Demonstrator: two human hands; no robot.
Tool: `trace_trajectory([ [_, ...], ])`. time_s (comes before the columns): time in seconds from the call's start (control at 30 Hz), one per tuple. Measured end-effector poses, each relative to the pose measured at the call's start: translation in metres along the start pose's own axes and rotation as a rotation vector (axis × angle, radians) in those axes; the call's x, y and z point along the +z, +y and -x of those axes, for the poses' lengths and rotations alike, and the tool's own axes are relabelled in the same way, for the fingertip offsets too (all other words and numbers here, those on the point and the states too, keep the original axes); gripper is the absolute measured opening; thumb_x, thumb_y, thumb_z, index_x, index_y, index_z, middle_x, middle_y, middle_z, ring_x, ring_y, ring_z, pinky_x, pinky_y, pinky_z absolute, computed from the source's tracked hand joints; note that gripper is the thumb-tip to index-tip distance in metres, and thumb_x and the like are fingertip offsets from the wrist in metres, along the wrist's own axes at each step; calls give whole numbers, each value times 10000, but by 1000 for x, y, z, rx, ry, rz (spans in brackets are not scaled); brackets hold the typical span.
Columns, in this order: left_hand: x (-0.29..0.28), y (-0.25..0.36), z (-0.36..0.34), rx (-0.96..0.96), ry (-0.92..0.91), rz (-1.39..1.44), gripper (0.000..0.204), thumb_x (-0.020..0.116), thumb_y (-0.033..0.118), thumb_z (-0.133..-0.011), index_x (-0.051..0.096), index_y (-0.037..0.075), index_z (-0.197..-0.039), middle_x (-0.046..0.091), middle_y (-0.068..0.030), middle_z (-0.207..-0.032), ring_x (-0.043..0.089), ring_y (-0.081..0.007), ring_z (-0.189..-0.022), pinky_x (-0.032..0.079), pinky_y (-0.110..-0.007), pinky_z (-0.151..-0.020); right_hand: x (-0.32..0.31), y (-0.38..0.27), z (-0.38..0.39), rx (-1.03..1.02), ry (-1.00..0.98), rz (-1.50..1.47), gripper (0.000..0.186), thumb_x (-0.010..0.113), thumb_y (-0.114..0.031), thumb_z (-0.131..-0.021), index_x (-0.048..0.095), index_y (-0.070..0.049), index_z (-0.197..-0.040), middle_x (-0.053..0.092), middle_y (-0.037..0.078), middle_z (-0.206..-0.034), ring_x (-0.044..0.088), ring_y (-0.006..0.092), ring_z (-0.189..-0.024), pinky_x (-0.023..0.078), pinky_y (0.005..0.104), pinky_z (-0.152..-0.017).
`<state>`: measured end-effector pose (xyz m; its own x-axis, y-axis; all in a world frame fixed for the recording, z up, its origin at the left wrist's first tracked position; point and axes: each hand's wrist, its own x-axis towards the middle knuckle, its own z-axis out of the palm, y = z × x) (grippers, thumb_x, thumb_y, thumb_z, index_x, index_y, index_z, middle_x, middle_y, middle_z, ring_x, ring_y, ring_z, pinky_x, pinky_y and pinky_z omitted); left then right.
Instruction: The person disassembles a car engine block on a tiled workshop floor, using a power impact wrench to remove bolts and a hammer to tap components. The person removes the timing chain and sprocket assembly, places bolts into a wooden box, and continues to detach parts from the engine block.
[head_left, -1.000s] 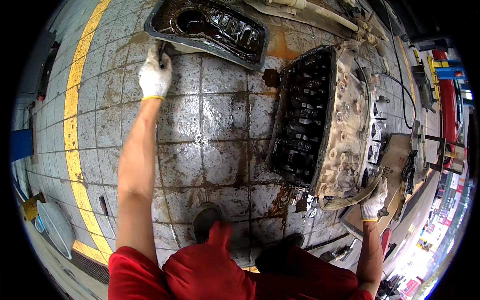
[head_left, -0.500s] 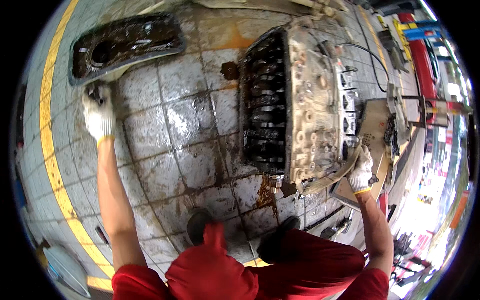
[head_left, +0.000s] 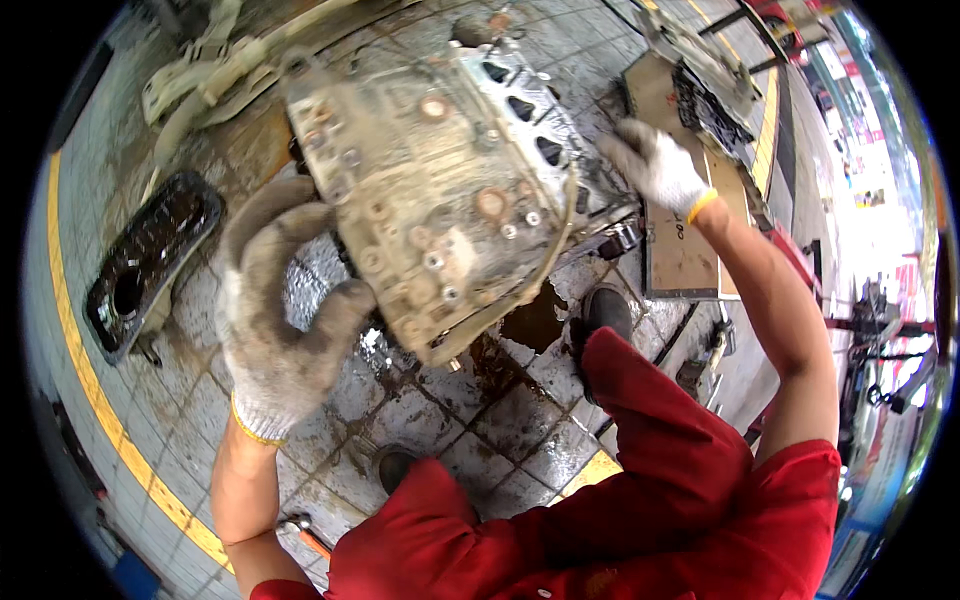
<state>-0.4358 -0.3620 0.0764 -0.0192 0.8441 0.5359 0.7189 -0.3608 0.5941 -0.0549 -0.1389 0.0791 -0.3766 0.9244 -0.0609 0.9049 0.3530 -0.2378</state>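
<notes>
1. Grey tiled floor (head_left: 410, 425) with oily stains fills the workshop view, crossed on the left by one long yellow line (head_left: 85, 370).
2. One engine block (head_left: 420, 200), tan and grimy, lies in the upper middle between two hands, its broad side facing up and slanting across the view. Two round rusty plugs (head_left: 492, 204) stand out on that side, and a silver flange (head_left: 530, 125) along its right edge shows at least three dark openings.
3. One left hand (head_left: 270, 325), gloved, is at the block's left edge, fingers curved and thumb well apart from them, with nothing gripped between; whether it touches the metal I cannot tell.
4. One right hand (head_left: 665, 170), also gloved and slightly blurred, is just beside the flange, fingers loosely spread and empty; contact is unclear.
5. One black oil pan (head_left: 150, 265) lies at the left, well apart from the block.
6. One brown box (head_left: 685, 250) sits at the right, near the right hand.
7. Two dark shoes (head_left: 607, 310) show, one below each end of the block's near side.
8. One orange-handled tool (head_left: 312, 542) lies near the left forearm.
</notes>
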Motion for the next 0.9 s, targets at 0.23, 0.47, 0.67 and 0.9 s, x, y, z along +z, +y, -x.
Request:
trace_trajectory([
  [0.23, 43, 53, -54, -30, -347, 93, 463, 778, 116, -848, 671, 38, -1291, 598, -184, -1429, 617, -374, -1293, 501, -454, -1075, 15, 110, -83, 229, -203, -1257, 848, 395, -726, -1051, 529, -27, -1511, 678, 135, -1390, 666, 232, -1136, 523, 385, -1027],
  [0.47, 90, 89, -106, -225, -507, 4, 331, 714, 132, -931, 680, 38, -1246, 662, -153, -1368, 659, -327, -1261, 513, -425, -1061, 23, 121, -126, 243, -303, -1641, 805, 575, -670, -1002, 557, 12, -1429, 678, 184, -1343, 686, 268, -1157, 594, 419, -959],
  [0.67, 175, 130, -157, -133, -597, 9, 375, 767, 209, -950, 681, 53, -1279, 687, -150, -1308, 730, -301, -1103, 589, -396, -943, 36, 133, -126, 302, -50, -1718, 592, 791, -303, -974, 519, 27, -1383, 689, 38, -979, 680, 126, -829, 656, 307, -795],
  [0.9, 260, 108, -168, -248, -747, -333, 498, 678, 454, -1001, 675, 50, -1292, 766, -223, -1062, 755, -377, -949, 576, -471, -824, 94, 165, -88, 502, 171, -1543, 774, 752, -448, -965, 504, 73, -1481, 654, 196, -1383, 651, 273, -1194, 529, 399, -1014],
])
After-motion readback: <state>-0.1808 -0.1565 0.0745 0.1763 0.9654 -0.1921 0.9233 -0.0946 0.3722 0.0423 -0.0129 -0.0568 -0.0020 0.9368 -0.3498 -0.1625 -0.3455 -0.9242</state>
